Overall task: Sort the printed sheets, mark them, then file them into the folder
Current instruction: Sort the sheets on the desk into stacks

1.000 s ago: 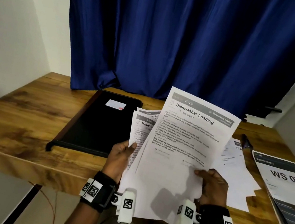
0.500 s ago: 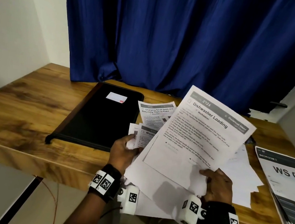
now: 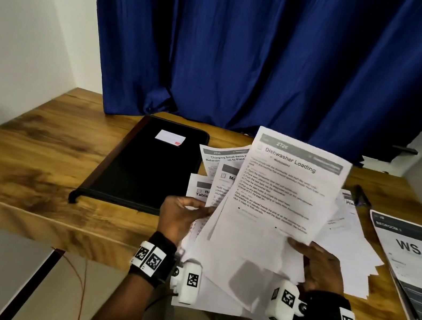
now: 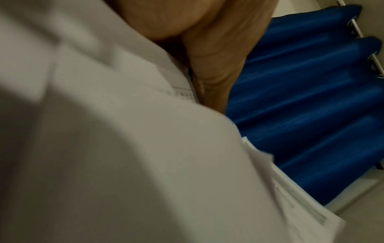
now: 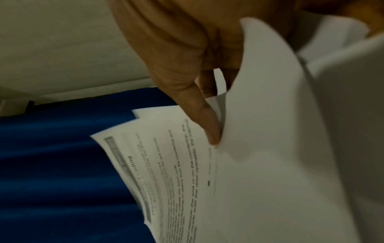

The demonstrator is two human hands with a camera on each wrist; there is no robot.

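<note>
Both hands hold a fanned bundle of printed sheets above the table's front edge. My right hand (image 3: 317, 264) pinches the top sheet, headed "Dishwasher Loading" (image 3: 283, 189), thumb (image 5: 205, 121) on its printed face. My left hand (image 3: 180, 218) grips the left side of the sheets below it (image 3: 216, 189), thumb on top; its wrist view is filled by blurred paper (image 4: 124, 148). A closed black folder (image 3: 146, 165) with a small white label lies flat on the wooden table (image 3: 37, 146), left of the sheets. More white sheets (image 3: 352, 247) lie on the table under my right hand.
A stack of printed pages headed "WS 07" (image 3: 417, 264) lies at the table's right edge. A dark pen (image 3: 361, 197) rests behind the loose sheets. A blue curtain (image 3: 251, 54) hangs behind the table; white walls close in on both sides.
The top sheet has swung right and forward with my right hand, and the sheets in my left hand have fanned out, showing more headings. The camera has moved closer to the table.
</note>
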